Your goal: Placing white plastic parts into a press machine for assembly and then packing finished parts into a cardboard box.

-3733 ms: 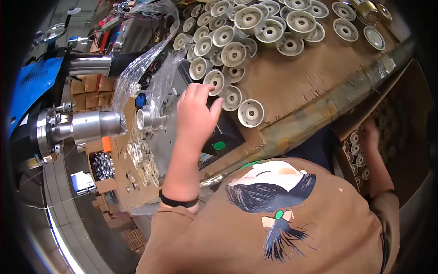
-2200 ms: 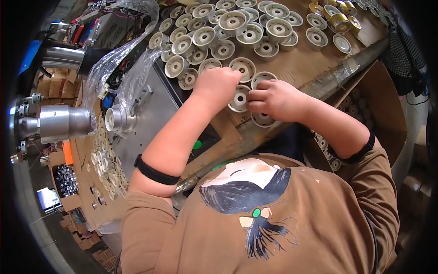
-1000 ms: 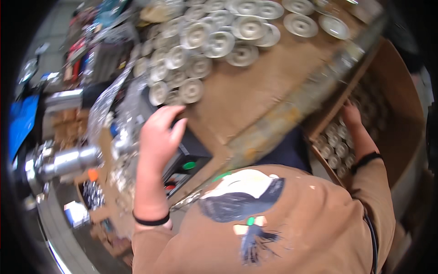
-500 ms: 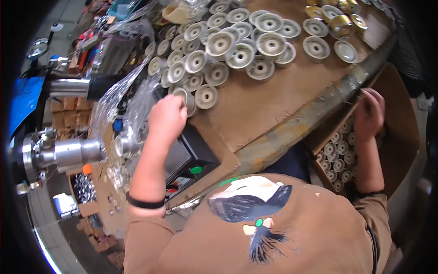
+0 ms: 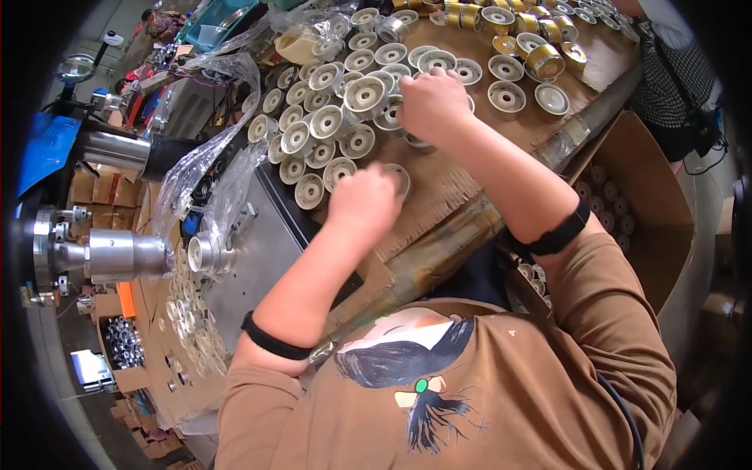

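Mid-frame, one pale cup point(image 5: 403, 179) lies against the left hand point(image 5: 365, 199); upper centre, stacked cups point(image 5: 366, 95) flank the right hand point(image 5: 435, 103). Fingers curl; I cannot tell either grip.

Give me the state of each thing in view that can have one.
Left hand: curled at a pale round part; grip unclear
Right hand: bent over the cluster; grip hidden
Pale round parts: crowded together, some stacked
Gold round parts: jumbled, some on their sides
Large cardboard box: open, pale parts inside
Clear plastic sheeting: crumpled
Blue bin: open
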The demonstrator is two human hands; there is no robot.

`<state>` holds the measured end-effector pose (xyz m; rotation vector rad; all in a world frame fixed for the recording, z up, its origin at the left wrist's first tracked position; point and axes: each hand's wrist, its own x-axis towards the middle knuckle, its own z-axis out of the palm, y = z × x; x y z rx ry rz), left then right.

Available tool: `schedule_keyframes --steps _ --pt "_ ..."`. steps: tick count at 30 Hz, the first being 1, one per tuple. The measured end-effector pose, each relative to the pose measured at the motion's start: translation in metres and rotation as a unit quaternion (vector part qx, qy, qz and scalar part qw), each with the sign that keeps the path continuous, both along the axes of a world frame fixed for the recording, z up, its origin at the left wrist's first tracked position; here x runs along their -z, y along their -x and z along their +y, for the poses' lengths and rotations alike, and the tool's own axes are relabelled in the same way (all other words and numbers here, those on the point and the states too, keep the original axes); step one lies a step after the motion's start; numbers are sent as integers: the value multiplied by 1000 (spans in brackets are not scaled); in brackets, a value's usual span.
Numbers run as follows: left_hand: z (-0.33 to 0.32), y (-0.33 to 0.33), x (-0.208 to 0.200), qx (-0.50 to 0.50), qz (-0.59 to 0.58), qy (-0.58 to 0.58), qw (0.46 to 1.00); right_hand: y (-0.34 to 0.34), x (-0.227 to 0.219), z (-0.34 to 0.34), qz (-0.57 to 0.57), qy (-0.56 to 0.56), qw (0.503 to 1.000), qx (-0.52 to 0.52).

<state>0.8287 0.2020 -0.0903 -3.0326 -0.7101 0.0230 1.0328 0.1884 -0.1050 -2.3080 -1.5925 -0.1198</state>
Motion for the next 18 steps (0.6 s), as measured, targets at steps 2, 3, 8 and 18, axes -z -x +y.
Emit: schedule_keyframes --steps 2,3,8,18 --pt "21 -16 -18 -29 -98 28 994 -1 6 7 -17 14 1000 -9" --pt "37 -23 -17 -54 -172 5 984 4 0 5 -15 14 1000 -18" --pt "95 -38 -12 -72 -129 -3 989 10 -8 6 -7 17 999 -27" --pt "-26 68 -16 -97 113 37 988 29 19 -128 1 43 984 -171"
